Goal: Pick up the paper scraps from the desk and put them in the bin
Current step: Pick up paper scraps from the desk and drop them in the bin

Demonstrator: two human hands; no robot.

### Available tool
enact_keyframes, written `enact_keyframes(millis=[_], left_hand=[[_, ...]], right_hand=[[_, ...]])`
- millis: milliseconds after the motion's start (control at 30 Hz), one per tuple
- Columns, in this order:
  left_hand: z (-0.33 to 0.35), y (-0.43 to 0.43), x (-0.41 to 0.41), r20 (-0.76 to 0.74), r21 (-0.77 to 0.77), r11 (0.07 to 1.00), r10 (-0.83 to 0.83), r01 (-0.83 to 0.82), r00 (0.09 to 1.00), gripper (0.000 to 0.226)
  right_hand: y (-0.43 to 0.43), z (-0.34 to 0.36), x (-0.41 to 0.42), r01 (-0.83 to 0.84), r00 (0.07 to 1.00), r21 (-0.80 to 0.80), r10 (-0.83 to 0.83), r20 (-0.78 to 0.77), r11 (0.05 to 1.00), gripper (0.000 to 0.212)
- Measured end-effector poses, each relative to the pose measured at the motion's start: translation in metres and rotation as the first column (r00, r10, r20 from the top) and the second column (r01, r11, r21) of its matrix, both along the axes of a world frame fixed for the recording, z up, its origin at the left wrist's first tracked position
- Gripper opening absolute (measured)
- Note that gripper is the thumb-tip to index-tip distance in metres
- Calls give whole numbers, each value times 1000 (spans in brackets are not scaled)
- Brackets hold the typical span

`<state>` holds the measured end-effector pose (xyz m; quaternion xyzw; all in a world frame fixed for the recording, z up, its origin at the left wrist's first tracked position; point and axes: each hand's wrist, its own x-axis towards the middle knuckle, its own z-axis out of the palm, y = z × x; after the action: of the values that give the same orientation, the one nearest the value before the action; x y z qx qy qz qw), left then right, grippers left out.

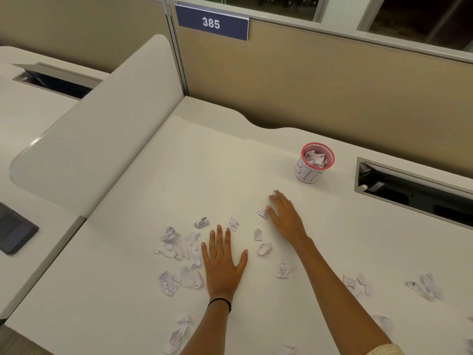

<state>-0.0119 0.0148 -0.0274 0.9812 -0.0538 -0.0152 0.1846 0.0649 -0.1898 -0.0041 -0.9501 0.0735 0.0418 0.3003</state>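
Several crumpled white paper scraps lie on the white desk [128,290]: a cluster [179,248] left of my left hand, loose ones [264,248] between my hands, more [425,285] at the right. A small pink mesh bin [313,163] labelled BIN stands at the back right, with scraps inside. My left hand [222,265] rests flat on the desk, fingers spread, holding nothing. Further forward, my right hand [285,217] lies low over the desk with fingers extended, its thumb side touching a small scrap [261,214].
Beige partition walls with a blue sign "385" [212,22] close the back. A white curved divider [102,129] stands at the left. An open cable slot [414,193] sits right of the bin. A dark tablet [12,230] lies on the neighbouring desk.
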Motion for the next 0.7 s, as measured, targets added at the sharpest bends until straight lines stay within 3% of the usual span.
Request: enact_keyframes(millis=[133, 233, 333, 500, 533, 633, 700], left_hand=[[0, 0, 0, 3, 1, 1000, 2, -2, 1000, 71], [0, 0, 0, 2, 2, 1000, 0, 0, 1000, 71], [2, 0, -1, 9, -1, 1000, 0, 0, 1000, 71], [3, 0, -1, 11, -1, 1000, -4, 4, 1000, 71], [2, 0, 0, 10, -3, 1000, -5, 5, 1000, 71], [2, 0, -1, 8, -4, 1000, -6, 6, 1000, 71], [2, 0, -1, 4, -8, 1000, -5, 5, 1000, 71]], right_hand=[[21, 4, -23, -58, 997, 64, 54, 54, 996, 49], [37, 6, -28, -47, 998, 68, 45, 34, 997, 41], [43, 5, -30, -131, 988, -49, 135, 78, 990, 38], [42, 8, -26, -246, 969, -168, 245, -23, 955, 71], [44, 7, -24, -256, 966, -227, 258, -23, 940, 65], [50, 2, -26, -176, 983, -150, 182, 25, 973, 31], [54, -1, -26, -169, 982, -158, 181, 61, 973, 28]])
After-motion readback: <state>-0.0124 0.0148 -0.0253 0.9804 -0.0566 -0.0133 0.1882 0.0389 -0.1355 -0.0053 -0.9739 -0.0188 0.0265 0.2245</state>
